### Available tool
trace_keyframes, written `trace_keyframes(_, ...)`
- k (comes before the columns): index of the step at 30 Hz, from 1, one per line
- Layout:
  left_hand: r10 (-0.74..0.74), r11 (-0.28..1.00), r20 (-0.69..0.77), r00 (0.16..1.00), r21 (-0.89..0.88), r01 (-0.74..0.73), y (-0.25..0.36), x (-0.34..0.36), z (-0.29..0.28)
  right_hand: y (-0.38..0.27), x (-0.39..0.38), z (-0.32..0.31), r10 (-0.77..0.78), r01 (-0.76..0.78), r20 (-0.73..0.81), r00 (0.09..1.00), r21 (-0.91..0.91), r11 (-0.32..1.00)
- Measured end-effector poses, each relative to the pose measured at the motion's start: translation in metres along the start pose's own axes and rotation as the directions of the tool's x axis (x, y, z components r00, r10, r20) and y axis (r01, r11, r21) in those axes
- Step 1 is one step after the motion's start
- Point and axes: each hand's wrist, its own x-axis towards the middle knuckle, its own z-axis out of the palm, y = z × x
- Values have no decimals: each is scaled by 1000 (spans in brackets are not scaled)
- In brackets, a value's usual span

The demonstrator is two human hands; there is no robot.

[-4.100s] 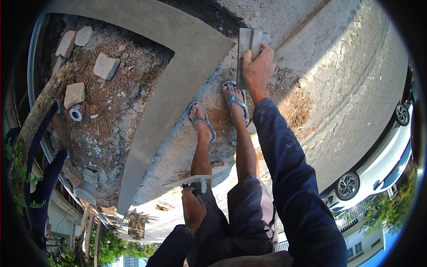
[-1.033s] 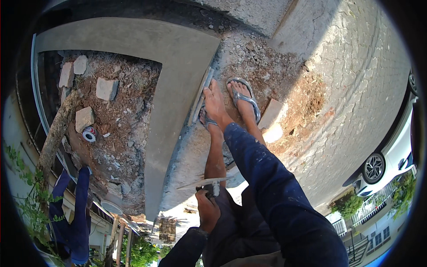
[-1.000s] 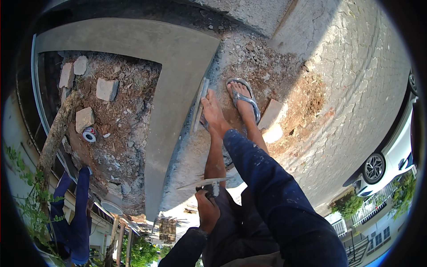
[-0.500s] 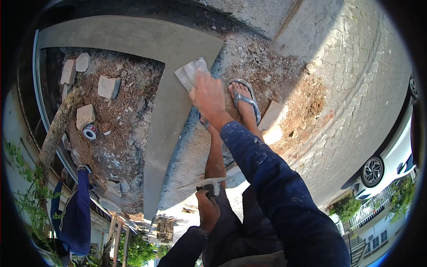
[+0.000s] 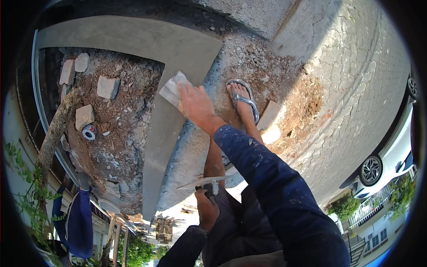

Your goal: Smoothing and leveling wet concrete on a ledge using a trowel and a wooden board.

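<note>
My right hand reaches forward and presses a flat rectangular plaster float onto the smooth grey cement kerb top. Its fingers lie over the float's back, so the grip is partly hidden. My left hand is low near my body, closed around the handle of a pointed metal trowel whose blade points left. My foot in a grey sandal stands on rubble to the right of the float.
Inside the kerb lies a bed of dirt with stone blocks and a small can. A brick piece rests by my foot. Paved road runs right, with a white car at its edge.
My right hand has turned the float from edge-on to flat and slid it left and slightly up onto the kerb top. The left hand with the trowel has stayed put.
</note>
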Motion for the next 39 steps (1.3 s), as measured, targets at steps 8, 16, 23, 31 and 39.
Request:
trace_keyframes(8,-13,1000,-1,1000,-17,13,1,1,0,82,32,-22,693,-335,-111,713,814,475)
trace_keyframes(16,-23,1000,-1,1000,-10,23,6,4,6,79,0,50,610,-472,15,792,650,596)
trace_keyframes(23,-20,1000,-21,1000,-10,19,-7,0,-1,69,-20,25,706,-492,142,693,810,320)
trace_keyframes(31,-17,999,0,1000,-43,17,0,-1,6,67,-4,48,530,-281,-131,838,729,624)
trace_keyframes(39,-44,997,-5,999,-61,44,-3,-1,-1,40,-48,2,630,-515,61,774,639,571)
